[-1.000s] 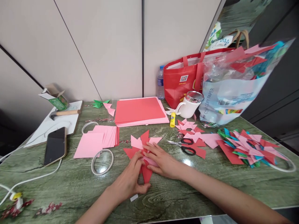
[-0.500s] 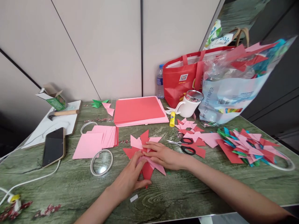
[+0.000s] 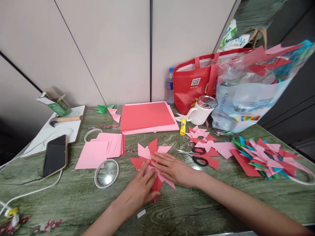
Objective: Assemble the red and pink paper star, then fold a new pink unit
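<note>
A folded paper star (image 3: 154, 146) with red and pink points lies flat on the table, partly covered by both hands. My left hand (image 3: 141, 185) rests on its lower middle, fingers stretched out and the thumb by the lower red point. My right hand (image 3: 176, 168) lies flat across its right side, fingers extended towards the centre. Neither hand grips anything visible; the star's centre is hidden under the fingers. Just right of the right hand are black-handled scissors (image 3: 198, 155), their blades pointing left. A small white strip (image 3: 141, 214) lies below the left hand.
Pink square papers (image 3: 92, 154) and tape rolls (image 3: 98, 183) are at left, near a phone (image 3: 56, 156) and hammer (image 3: 66, 120). Red sheets (image 3: 147, 116) lie behind. At right stand a glue stick (image 3: 182, 127), a mug (image 3: 200, 113), bags (image 3: 188, 95) and folded paper stars (image 3: 265, 157).
The fingers of my left hand have spread flatter over the star's centre. My right hand stays on the star's right side. The view has shifted slightly.
</note>
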{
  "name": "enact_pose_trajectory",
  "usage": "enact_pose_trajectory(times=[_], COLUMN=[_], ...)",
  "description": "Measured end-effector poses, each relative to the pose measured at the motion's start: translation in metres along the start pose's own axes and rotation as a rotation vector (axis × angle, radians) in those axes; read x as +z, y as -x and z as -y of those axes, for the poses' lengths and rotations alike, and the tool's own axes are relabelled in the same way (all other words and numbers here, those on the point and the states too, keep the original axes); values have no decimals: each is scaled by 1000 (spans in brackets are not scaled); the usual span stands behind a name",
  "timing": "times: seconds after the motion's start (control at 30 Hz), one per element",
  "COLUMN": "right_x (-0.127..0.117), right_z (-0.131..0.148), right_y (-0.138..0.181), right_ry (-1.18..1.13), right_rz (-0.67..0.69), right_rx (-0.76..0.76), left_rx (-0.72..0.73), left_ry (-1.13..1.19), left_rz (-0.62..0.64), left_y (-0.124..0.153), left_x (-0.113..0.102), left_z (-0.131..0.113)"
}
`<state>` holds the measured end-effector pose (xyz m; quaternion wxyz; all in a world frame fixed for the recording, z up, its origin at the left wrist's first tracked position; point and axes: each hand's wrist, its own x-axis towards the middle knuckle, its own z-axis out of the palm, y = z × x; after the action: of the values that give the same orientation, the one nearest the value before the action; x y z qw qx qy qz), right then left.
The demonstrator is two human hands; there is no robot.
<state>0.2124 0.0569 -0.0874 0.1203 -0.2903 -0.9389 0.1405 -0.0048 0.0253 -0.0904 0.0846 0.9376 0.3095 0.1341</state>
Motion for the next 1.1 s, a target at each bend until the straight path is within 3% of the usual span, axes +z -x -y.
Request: enact_pose_trajectory(times=[0.3, 0.43, 0.57, 0.7, 0.93, 1.1], right_x=[4, 10, 9, 8, 6, -1], right_z=[17, 15, 13, 14, 15, 16], right_y=[-7, -6, -5, -5, -4, -6], right_ry=[26, 53, 44, 2, -97, -160], right_rz=[-64, -125, -116, -131, -121, -105], right_rx=[69, 65, 74, 92, 136, 161], left_rx=[-38, -142, -159, -83, -106, -79], left_ry=[213, 320, 244, 148, 135, 190], left_rz=[-28, -123, -231, -155, -135, -257], left_y=[-4, -3, -7, -9, -6, -5], left_x=[-17, -19, -21, -18, -15, -23], left_z=[5, 11, 14, 11, 8, 12])
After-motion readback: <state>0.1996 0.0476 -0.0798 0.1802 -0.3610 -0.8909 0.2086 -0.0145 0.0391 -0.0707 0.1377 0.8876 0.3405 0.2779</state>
